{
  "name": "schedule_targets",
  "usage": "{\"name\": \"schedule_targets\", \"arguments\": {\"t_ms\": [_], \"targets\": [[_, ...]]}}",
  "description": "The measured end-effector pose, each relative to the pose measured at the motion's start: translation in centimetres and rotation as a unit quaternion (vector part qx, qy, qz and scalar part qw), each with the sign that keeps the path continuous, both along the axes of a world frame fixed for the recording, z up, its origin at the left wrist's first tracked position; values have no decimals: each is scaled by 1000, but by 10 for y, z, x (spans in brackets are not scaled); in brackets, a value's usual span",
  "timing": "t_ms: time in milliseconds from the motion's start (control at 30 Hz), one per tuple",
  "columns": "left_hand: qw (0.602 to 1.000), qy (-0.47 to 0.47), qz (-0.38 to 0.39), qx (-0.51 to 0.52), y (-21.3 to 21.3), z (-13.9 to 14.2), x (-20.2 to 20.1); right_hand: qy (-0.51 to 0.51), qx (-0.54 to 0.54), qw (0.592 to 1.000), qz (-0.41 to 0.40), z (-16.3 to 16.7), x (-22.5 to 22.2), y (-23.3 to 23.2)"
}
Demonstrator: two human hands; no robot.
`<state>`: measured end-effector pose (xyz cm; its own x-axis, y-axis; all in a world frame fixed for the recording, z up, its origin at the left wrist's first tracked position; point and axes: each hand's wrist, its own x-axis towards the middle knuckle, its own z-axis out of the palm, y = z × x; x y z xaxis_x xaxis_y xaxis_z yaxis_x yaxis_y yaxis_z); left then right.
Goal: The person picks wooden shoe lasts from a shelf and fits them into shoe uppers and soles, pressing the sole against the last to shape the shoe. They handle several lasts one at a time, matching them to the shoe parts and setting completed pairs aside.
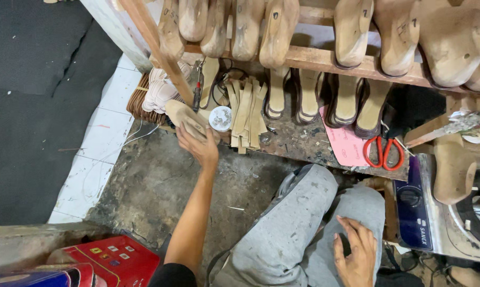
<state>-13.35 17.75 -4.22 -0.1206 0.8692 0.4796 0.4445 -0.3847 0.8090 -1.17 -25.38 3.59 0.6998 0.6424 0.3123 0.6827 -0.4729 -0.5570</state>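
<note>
My left hand point(198, 146) reaches forward to the low wooden shelf and grips a tan shoe insole point(184, 118) lying at its front edge. Just right of it stands a small round white tin point(220, 118) and a bunch of upright tan leather strips point(246, 111). My right hand point(357, 255) rests flat on my grey trouser leg point(298, 223), fingers spread, holding nothing.
Wooden shoe lasts point(274, 32) hang in a row on a rack above the shelf. Soled shoes point(346, 101) stand beneath them. Red-handled scissors point(383, 153) lie on a pink sheet point(346, 143). A blue stove point(415, 212) sits right, a red box point(112, 258) lower left.
</note>
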Motion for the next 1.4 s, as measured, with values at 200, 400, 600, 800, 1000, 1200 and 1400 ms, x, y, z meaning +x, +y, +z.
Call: {"name": "schedule_targets", "arguments": {"t_ms": [200, 400, 600, 800, 1000, 1200, 1400], "targets": [[947, 284, -135, -60, 86, 53, 30, -9, 2, 1000, 19, 3, 2, 5], [862, 489, -119, -59, 155, 36, 72, -11, 11, 1000, 13, 5, 4, 10], [906, 413, -78, 48, 136, 48, 54, -14, 0, 1000, 10, -5, 9, 0], [957, 202, -206, -2, 12, 110, -42, 8, 35, 999, 22, -17, 16, -13], [756, -61, -523, -389, -114, 116, -110, 400, 252, 881, 27, -1, 36, 5], [507, -109, -710, -476, -187, 116, -85, 504, 375, 776, 64, 42, 50, 28], [244, -377, -690, -567, -224, 170, -14, 469, 240, 845, 96, 85, 50, 50]]}}
